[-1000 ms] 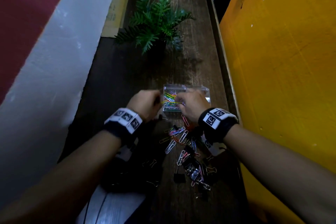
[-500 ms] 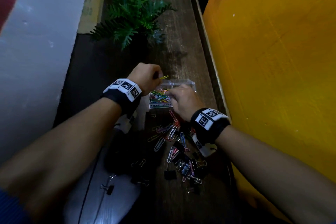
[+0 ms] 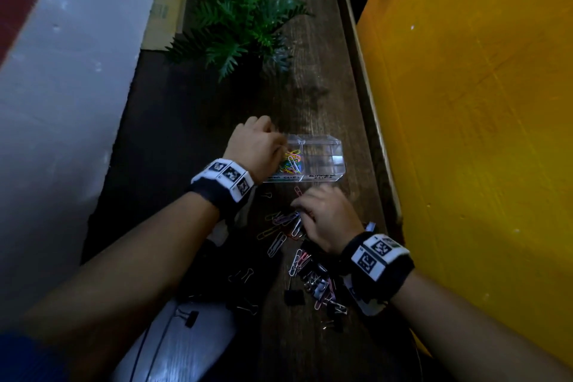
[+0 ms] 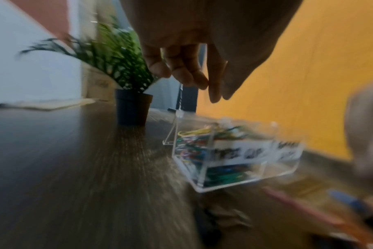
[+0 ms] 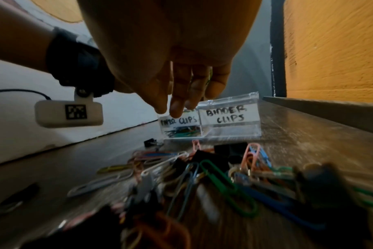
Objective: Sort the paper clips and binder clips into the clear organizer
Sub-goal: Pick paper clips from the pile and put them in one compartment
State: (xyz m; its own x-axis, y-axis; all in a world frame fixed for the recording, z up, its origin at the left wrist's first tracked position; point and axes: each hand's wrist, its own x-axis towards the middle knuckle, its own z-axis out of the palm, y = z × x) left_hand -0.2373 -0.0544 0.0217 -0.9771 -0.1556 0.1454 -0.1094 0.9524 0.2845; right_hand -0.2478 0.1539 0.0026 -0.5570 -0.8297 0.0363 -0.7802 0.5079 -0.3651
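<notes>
The clear two-compartment organizer [image 3: 338, 150] [image 4: 234, 175] [image 5: 230, 133] stands on the dark wooden table. Its left compartment, labelled paper clips, holds coloured paper clips [image 3: 291, 162]; the right one, labelled binder clips, looks empty. My left hand [image 3: 283, 149] [image 4: 215, 98] hovers over the left compartment with fingers hanging down and nothing plainly between them. My right hand [image 3: 299, 206] [image 5: 175, 112] is just in front of the organizer, fingertips down at the loose paper clips [image 3: 277, 243]. A mixed pile of paper clips and black binder clips [image 3: 313, 281] [image 5: 213, 176] lies under the right wrist.
A potted fern [image 3: 245, 18] stands farther back on the table. A yellow wall [image 3: 480, 102] and a raised ledge [image 3: 367, 93] close the right side, a white wall [image 3: 62, 87] the left. A black binder clip [image 3: 189, 318] lies on a white surface near me.
The right hand has drawn back from the organizer to the loose clips in front of it. The left hand, which pinched a yellow paper clip above the left compartment, now hangs over it with nothing visible.
</notes>
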